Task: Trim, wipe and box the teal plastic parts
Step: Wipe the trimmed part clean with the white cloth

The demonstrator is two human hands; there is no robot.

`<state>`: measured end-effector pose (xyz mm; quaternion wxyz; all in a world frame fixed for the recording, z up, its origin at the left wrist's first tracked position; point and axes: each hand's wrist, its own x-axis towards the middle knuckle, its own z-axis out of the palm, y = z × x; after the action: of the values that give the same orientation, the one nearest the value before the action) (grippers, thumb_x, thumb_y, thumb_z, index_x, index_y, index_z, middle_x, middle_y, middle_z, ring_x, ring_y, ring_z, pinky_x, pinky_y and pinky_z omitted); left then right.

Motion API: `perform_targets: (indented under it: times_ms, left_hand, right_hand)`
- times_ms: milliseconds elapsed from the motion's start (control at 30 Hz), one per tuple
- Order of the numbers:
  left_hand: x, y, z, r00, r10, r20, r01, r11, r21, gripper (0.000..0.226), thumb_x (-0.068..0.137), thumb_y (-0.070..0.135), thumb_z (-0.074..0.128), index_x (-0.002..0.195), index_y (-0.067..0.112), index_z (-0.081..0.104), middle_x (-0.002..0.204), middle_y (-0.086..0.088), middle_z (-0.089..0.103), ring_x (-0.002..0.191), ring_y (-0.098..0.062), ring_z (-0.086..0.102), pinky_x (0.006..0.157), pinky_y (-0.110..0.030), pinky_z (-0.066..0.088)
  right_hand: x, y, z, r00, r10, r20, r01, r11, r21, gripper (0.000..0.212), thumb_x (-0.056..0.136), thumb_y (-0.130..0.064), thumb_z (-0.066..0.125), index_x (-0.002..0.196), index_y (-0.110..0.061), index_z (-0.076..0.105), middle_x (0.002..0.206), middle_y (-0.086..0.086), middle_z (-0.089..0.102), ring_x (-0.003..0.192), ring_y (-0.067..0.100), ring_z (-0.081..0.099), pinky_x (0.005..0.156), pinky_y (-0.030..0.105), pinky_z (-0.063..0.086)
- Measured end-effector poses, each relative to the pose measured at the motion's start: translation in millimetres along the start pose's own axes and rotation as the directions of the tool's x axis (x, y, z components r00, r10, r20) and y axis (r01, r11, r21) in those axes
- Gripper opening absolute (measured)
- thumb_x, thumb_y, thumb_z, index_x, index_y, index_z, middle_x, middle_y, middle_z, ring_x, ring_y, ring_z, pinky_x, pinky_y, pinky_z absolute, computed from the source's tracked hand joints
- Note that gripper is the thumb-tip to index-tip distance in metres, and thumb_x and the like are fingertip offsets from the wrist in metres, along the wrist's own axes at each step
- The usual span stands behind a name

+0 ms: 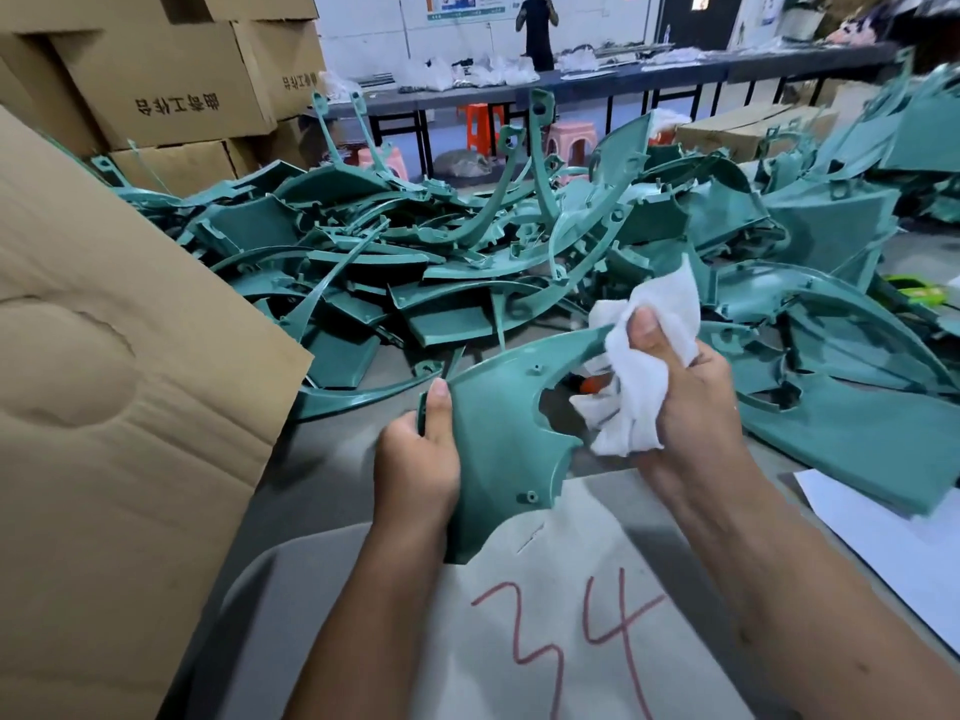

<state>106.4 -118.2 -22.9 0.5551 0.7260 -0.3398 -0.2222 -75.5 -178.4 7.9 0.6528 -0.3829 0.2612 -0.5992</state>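
A curved teal plastic part [498, 439] with a large cutout is held up over the table in front of me. My left hand [415, 465] grips its left edge, thumb on the inner face. My right hand [691, 397] clutches a crumpled white cloth [644, 356] and presses it against the part's upper right arm beside the cutout. A big heap of teal parts [467, 252] covers the table beyond.
An open cardboard box flap [119, 381] rises at the left, with stacked cartons [156, 80] behind it. A grey sheet marked 34 in red [566, 631] lies under my arms. White paper [893, 543] sits at right. A person [537, 28] stands by a far bench.
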Motion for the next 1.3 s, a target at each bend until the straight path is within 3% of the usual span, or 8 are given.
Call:
perform_targets:
  times_ms: [100,333,400,467,600,900,1067,1300]
  left_hand:
    - [4,-3,-4,0.999,-0.025,-0.038,0.025,1.000,-0.018,0.077,0.099,0.063,0.047,0.081,-0.011,0.057,0.070,-0.014,0.062,0.065,-0.027,0.057,0.070,-0.054,0.055]
    - [10,-7,-10,0.984,-0.178,-0.006,0.174,0.971,-0.162,0.064,0.099,0.059,0.052,0.082,0.001,0.070,0.088,-0.019,0.076,0.089,-0.039,0.073,0.084,-0.054,0.059]
    - [13,-6,-11,0.965,-0.261,0.011,0.257,0.940,-0.225,0.059,0.099,0.059,0.053,0.087,0.005,0.072,0.090,-0.015,0.077,0.088,-0.036,0.074,0.083,-0.050,0.061]
    - [16,-4,-17,0.950,-0.308,-0.041,0.284,0.914,-0.290,0.056,0.099,0.060,0.052,0.087,0.008,0.070,0.088,-0.013,0.076,0.085,-0.032,0.073,0.080,-0.045,0.060]
    - [17,-2,-29,0.965,0.000,-0.261,0.000,1.000,-0.003,0.069,0.102,0.057,0.046,0.077,-0.006,0.058,0.071,-0.022,0.061,0.070,-0.037,0.058,0.067,-0.047,0.049]
    - [20,0,-49,0.909,0.261,-0.324,-0.205,0.959,0.197,0.052,0.105,0.049,0.044,0.080,0.005,0.056,0.078,-0.013,0.062,0.078,-0.036,0.057,0.071,-0.042,0.043]
    - [25,-1,-45,0.949,0.214,-0.231,-0.218,0.976,0.007,0.057,0.105,0.048,0.049,0.080,-0.002,0.060,0.073,-0.021,0.061,0.068,-0.037,0.055,0.065,-0.045,0.049]
    - [22,1,-45,0.924,0.323,-0.205,-0.328,0.945,0.009,0.062,0.102,0.054,0.044,0.073,0.000,0.050,0.063,-0.016,0.048,0.060,-0.020,0.043,0.057,-0.035,0.036]
  right_hand:
    - [6,7,-8,0.976,0.115,-0.183,-0.104,0.992,0.069,0.034,0.092,-0.043,0.077,0.092,-0.011,0.066,0.087,0.012,0.041,0.070,0.026,0.034,0.059,0.035,0.034]
    - [14,6,-1,0.942,0.020,-0.336,-0.028,0.999,-0.018,0.027,0.104,-0.037,0.064,0.095,-0.013,0.071,0.082,0.006,0.068,0.050,0.014,0.062,0.045,0.025,0.050]
    - [5,5,-2,0.924,-0.261,-0.280,0.136,0.908,-0.397,0.025,0.098,-0.039,0.071,0.105,-0.015,0.072,0.091,0.008,0.075,0.075,0.027,0.073,0.065,0.046,0.061]
    - [-4,9,-6,0.878,-0.472,-0.082,0.262,0.617,-0.742,0.030,0.092,-0.031,0.079,0.117,-0.017,0.067,0.099,-0.002,0.074,0.090,0.018,0.071,0.080,0.045,0.060]
    - [-5,7,-2,0.798,-0.565,-0.210,0.354,0.721,-0.596,0.028,0.098,-0.031,0.070,0.120,-0.028,0.054,0.106,-0.015,0.066,0.096,0.011,0.067,0.084,0.052,0.057]
    - [12,-2,-25,0.629,-0.775,-0.059,0.497,0.459,-0.736,0.020,0.108,-0.035,0.053,0.124,-0.024,0.051,0.119,0.007,0.054,0.106,0.028,0.056,0.091,0.050,0.049]
    - [15,11,-26,0.867,-0.235,0.439,0.462,0.050,-0.886,0.050,0.104,-0.062,0.034,0.100,-0.019,0.058,0.095,-0.005,0.055,0.087,0.017,0.052,0.074,0.038,0.042]
    - [12,-11,-13,0.763,-0.313,0.566,0.572,-0.084,-0.816,0.050,0.107,-0.054,0.031,0.085,-0.012,0.048,0.083,-0.003,0.044,0.076,0.023,0.039,0.069,0.036,0.029]
